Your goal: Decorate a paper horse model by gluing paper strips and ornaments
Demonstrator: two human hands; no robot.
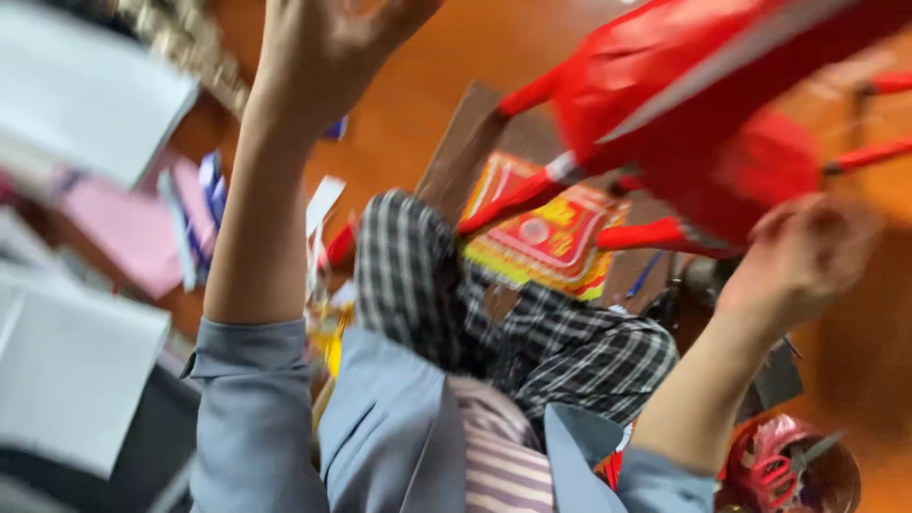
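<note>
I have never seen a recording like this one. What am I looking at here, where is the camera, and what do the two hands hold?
There is no machine here. One camera sits on a person's head and looks down at their own bare arms, in rolled grey-blue sleeves. The picture is blurred.

The left hand is raised at the top edge; its fingers run out of view, so I cannot tell if it holds anything. The right hand is closed against a big red paper object with red sticks, lifted in the air.

Below lie an orange-brown surface, a red and yellow decorated paper, checked cloth, pink paper, white sheets and a round container with red-handled scissors.
</note>
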